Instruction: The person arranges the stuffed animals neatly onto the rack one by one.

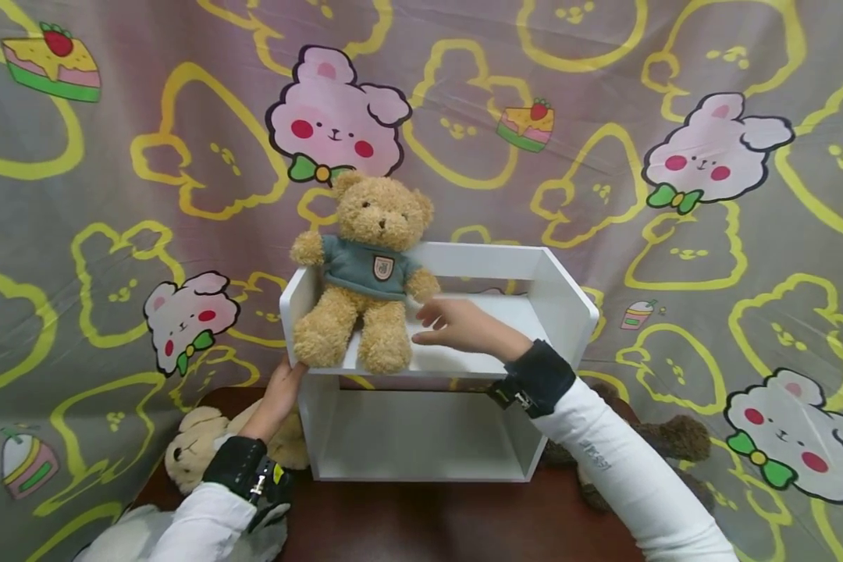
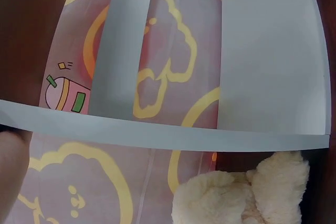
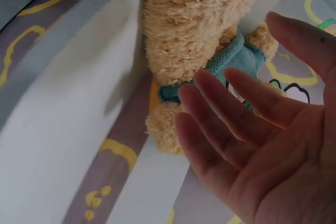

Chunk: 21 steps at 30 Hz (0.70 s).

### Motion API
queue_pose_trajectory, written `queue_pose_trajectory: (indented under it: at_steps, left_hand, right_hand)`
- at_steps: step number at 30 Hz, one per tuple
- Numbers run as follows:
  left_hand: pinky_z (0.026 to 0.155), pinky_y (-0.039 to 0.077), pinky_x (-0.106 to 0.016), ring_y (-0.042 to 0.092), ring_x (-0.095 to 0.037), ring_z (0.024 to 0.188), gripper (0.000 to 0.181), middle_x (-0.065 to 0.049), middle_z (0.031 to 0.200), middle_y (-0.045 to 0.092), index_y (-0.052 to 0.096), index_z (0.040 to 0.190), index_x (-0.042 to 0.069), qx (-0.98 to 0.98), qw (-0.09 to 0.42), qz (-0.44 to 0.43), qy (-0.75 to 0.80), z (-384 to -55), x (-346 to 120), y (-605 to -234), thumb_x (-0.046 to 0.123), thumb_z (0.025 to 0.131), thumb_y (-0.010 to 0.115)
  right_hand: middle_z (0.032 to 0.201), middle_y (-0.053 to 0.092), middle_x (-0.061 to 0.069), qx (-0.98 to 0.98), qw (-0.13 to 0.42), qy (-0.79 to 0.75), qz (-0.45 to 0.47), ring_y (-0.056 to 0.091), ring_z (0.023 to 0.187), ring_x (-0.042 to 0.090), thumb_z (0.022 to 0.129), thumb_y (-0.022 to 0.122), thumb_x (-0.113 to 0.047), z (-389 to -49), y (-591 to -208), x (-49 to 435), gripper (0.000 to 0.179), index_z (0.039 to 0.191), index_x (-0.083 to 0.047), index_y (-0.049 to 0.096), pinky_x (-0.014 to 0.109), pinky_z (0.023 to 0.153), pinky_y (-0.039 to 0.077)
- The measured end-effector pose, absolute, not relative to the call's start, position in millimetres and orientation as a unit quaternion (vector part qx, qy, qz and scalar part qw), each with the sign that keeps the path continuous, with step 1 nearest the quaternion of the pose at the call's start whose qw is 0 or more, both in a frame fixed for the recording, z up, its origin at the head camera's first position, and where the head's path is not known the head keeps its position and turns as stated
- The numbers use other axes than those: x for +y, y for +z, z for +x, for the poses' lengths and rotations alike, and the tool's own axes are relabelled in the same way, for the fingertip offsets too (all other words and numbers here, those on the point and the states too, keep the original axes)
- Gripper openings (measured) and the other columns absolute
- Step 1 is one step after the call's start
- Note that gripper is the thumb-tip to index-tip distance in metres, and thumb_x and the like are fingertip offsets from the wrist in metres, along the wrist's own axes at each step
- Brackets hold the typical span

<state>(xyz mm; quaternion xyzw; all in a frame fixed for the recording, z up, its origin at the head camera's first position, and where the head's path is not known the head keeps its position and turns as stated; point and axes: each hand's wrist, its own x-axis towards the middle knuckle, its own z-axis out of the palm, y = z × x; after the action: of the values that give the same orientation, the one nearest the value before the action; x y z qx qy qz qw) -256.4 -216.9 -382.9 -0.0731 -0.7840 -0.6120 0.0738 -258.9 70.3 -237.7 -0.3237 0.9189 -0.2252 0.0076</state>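
A tan teddy bear in a teal sweater with a badge sits upright on the left part of the white shelf unit's upper level. Its legs reach the front edge. My right hand is just right of the bear, fingers loosely extended and holding nothing. In the right wrist view, the palm of that hand shows, with the bear's leg beyond the fingers. My left hand touches the unit's left side panel below the bear's foot; its fingertips are partly hidden.
A cream plush toy lies left of the unit, with a grey-white plush nearer. On the right, a brown plush is partly covered by my sleeve. The unit stands on a dark reddish-brown table before a patterned curtain.
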Motion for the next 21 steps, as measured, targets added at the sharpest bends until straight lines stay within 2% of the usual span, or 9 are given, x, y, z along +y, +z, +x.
queue_pose_trajectory:
  at_steps: [10, 12, 17, 21]
  left_hand:
    - [0.108, 0.012, -0.049, 0.016, -0.039, 0.133, 0.053, -0.028, 0.145, 0.017, 0.009, 0.142, -0.007, -0.783, 0.098, -0.089, -0.607, -258.0, -216.4, -386.2, 0.009, 0.096, 0.029]
    - [0.108, 0.012, -0.049, 0.015, -0.040, 0.133, 0.053, -0.029, 0.144, 0.017, 0.010, 0.142, -0.008, -0.780, 0.100, -0.096, -0.610, -257.4, -216.6, -386.1, 0.012, 0.097, 0.030]
    - [0.108, 0.008, -0.051, 0.006, -0.039, 0.135, 0.056, -0.026, 0.148, 0.005, 0.002, 0.143, -0.004, -0.770, 0.091, -0.114, -0.621, -256.4, -216.6, -386.2, 0.022, 0.100, 0.028]
    - [0.109, 0.009, -0.050, 0.007, -0.038, 0.135, 0.057, -0.026, 0.148, 0.007, 0.003, 0.143, -0.006, -0.765, 0.097, -0.123, -0.625, -258.7, -214.7, -386.8, 0.022, 0.100, 0.028]
  right_hand:
    - [0.099, 0.065, 0.008, 0.912, -0.026, -0.215, -0.349, 0.059, 0.092, 0.020, 0.085, 0.064, -0.027, -237.6, -258.6, 88.7, 0.032, 0.107, -0.004, 0.063, 0.031, 0.079, 0.047]
    - [0.101, 0.064, 0.008, 0.912, -0.016, -0.212, -0.350, 0.059, 0.094, 0.020, 0.085, 0.064, -0.027, -235.2, -260.5, 90.8, 0.033, 0.108, -0.004, 0.062, 0.031, 0.080, 0.047]
    - [0.105, 0.063, 0.010, 0.911, 0.020, -0.206, -0.356, 0.058, 0.097, 0.021, 0.086, 0.062, -0.028, -231.1, -262.5, 94.9, 0.037, 0.112, -0.002, 0.061, 0.033, 0.083, 0.047]
    - [0.105, 0.063, 0.012, 0.911, 0.027, -0.196, -0.361, 0.058, 0.097, 0.024, 0.086, 0.063, -0.026, -227.2, -263.9, 99.9, 0.036, 0.111, -0.001, 0.061, 0.034, 0.083, 0.047]
